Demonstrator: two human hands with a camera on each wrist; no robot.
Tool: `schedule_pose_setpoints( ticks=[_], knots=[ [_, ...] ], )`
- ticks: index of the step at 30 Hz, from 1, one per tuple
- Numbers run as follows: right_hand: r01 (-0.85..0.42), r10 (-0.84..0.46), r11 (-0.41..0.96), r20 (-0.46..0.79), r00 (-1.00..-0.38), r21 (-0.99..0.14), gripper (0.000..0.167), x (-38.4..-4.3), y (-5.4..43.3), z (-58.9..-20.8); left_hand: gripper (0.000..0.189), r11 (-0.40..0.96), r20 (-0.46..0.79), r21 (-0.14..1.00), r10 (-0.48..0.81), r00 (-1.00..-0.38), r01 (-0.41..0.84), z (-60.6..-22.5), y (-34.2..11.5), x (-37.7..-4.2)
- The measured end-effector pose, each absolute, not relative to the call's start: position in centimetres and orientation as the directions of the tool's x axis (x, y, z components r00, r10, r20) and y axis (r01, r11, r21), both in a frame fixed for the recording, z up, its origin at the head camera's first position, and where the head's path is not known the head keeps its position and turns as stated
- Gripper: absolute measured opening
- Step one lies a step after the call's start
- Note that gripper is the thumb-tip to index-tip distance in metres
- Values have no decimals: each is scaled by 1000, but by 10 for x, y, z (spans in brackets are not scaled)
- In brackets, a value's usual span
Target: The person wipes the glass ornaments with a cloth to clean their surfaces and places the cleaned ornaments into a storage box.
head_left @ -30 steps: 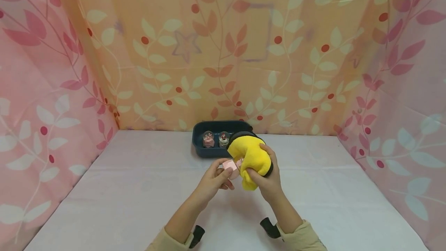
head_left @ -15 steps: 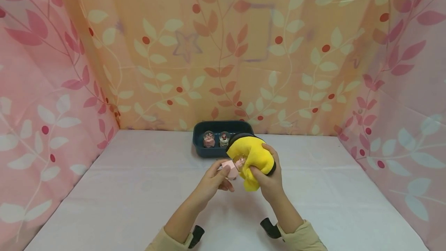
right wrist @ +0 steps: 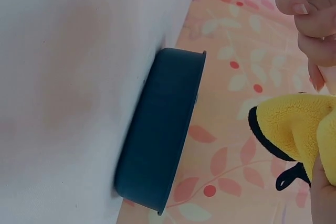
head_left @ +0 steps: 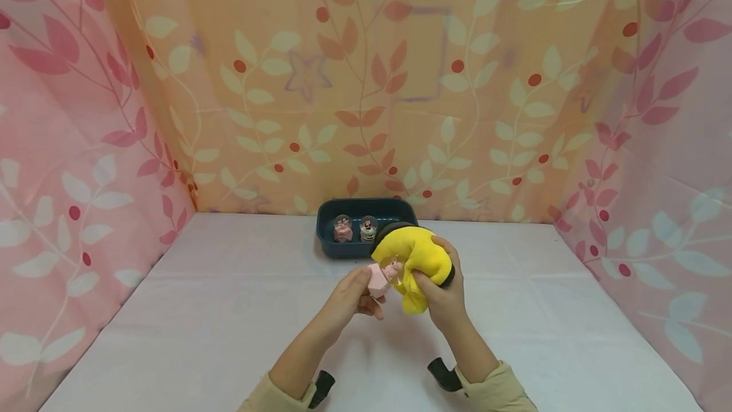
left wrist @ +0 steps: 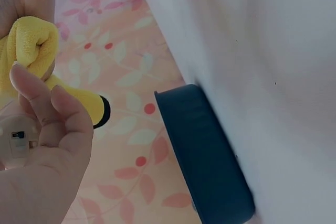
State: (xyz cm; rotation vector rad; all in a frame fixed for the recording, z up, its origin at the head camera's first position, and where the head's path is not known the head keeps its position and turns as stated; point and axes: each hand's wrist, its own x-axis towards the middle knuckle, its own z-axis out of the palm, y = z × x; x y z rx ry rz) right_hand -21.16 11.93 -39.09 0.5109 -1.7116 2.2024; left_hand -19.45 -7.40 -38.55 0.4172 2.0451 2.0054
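In the head view my left hand (head_left: 343, 304) holds a small snow globe by its pink base (head_left: 377, 281). Its clear dome (head_left: 393, 270), with a pink figure inside, faces a yellow cloth (head_left: 420, 250) with black edging. That cloth is bunched in my right hand (head_left: 447, 294), the thumb pressing on its near side. Part of the dome lies against or just before the cloth; exact contact is hard to tell. In the left wrist view a small dark switch (left wrist: 19, 135) shows on the underside of the globe's base. A black hanging loop (right wrist: 289, 177) dangles from the cloth in the right wrist view.
Behind the hands, a dark blue tray (head_left: 343, 250) stands on the white-covered table (head_left: 229, 310). Inside it are two snow globes, one pink (head_left: 342, 229) and one white (head_left: 368, 229). Leaf-patterned curtains (head_left: 366, 81) enclose the back and sides.
The globe has turned in my left fingers, and more of its dome shows. My right hand and the cloth have shifted slightly right. The tray stays where it was.
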Motion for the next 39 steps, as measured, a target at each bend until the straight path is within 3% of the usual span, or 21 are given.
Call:
schedule_pose_setpoints(
  ticks=[9,13,19,22,26,32,39],
  knots=[
    [-447,77,-226,442,-894,-865,62,-211,118,-391,59,-9,-13,1000,375,-927,-18,-386,-74,-196],
    [-466,82,-302,464,-882,-832,62,-211,119,-392,63,-26,-35,999,376,-926,-48,-385,-74,-196],
    [-535,-101,-382,610,-786,-754,69,-213,124,-396,66,-38,-50,997,361,-931,-68,-385,-75,-196],
    [-562,-221,-339,645,-732,-754,71,-212,124,-397,68,-36,-53,997,366,-929,-71,-385,-74,-196],
    [-596,-293,-219,635,-715,-772,75,-211,123,-397,68,-23,-61,997,383,-922,-75,-385,-73,-195],
    [-607,-186,-80,610,-770,-790,76,-210,118,-397,56,-5,-66,997,409,-910,-75,-383,-71,-194],
    [-601,-90,-57,604,-792,-797,73,-209,117,-398,46,-57,-52,995,409,-911,-82,-385,-70,-196]
  ],
)
